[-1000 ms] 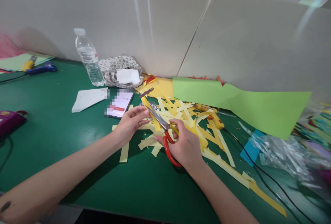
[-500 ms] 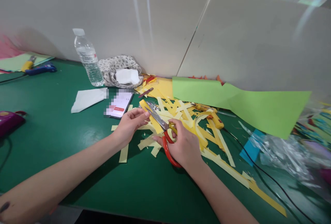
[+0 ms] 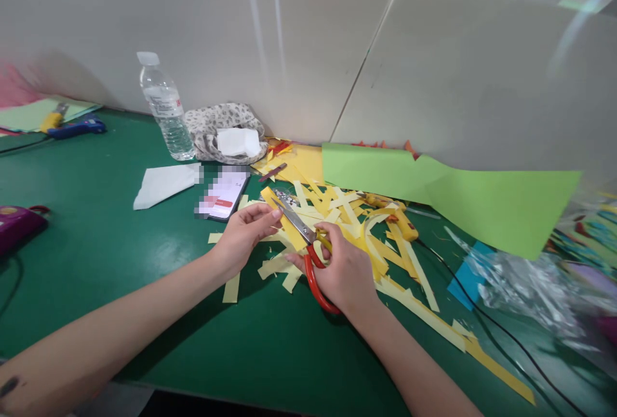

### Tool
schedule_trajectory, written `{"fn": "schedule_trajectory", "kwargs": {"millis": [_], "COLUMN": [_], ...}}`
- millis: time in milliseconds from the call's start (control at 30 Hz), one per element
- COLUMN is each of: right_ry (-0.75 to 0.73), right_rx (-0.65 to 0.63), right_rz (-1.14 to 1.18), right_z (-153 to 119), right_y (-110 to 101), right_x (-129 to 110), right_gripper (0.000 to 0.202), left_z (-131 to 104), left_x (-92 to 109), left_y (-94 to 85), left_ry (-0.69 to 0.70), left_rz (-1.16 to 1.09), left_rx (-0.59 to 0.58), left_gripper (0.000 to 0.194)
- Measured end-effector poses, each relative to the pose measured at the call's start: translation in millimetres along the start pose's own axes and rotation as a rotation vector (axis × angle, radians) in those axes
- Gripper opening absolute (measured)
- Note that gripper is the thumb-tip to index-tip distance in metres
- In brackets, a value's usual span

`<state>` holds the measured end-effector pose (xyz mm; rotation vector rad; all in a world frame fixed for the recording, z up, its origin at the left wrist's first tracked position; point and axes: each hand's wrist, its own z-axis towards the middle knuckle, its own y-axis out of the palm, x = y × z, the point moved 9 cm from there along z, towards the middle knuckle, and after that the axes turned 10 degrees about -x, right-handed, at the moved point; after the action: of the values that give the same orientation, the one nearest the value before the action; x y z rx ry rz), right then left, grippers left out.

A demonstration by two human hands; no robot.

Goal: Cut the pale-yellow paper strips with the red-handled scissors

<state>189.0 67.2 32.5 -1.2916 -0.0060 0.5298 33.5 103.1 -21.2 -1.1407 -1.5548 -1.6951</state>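
Observation:
My left hand (image 3: 247, 237) pinches a yellow paper strip (image 3: 292, 238) between thumb and fingers, above the table. Wrapped in my right hand (image 3: 348, 274) are scissors with red handles (image 3: 315, 288). Their metal blades lie along the strip, pointing up and left towards my left fingertips, and look nearly closed. Just whether the blades are cutting into the paper I cannot tell. Beneath and beyond both hands spreads a loose pile of pale and deeper yellow paper strips (image 3: 347, 208).
Left of the pile are a phone (image 3: 230, 189), a white tissue (image 3: 166, 184), a water bottle (image 3: 166, 112) and a spotted pouch (image 3: 207, 124). A yellow glue gun (image 3: 407, 227) with a black cord, green paper (image 3: 501, 205) and clear plastic (image 3: 530, 292) lie right.
The scissor blades look slightly closer together. Both hands and the strip stay almost in place.

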Motion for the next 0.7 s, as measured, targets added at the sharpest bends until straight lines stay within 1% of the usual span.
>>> {"fn": "schedule_trajectory", "kwargs": {"millis": [400, 700], "right_ry": [-0.031, -0.013], "right_rx": [0.033, -0.006], "right_rz": [-0.019, 0.018], "right_z": [0.0, 0.4], "right_y": [-1.7, -0.6], "right_x": [-2.2, -0.4], "right_gripper": [0.054, 0.052], "left_z": [-0.3, 0.6], "left_x": [1.8, 3.7], "left_y": [1.2, 0.0], "left_ry": [-0.001, 0.024], "left_rz": [0.012, 0.023], "left_rx": [0.002, 0.006], "left_gripper": [0.015, 0.015]}}
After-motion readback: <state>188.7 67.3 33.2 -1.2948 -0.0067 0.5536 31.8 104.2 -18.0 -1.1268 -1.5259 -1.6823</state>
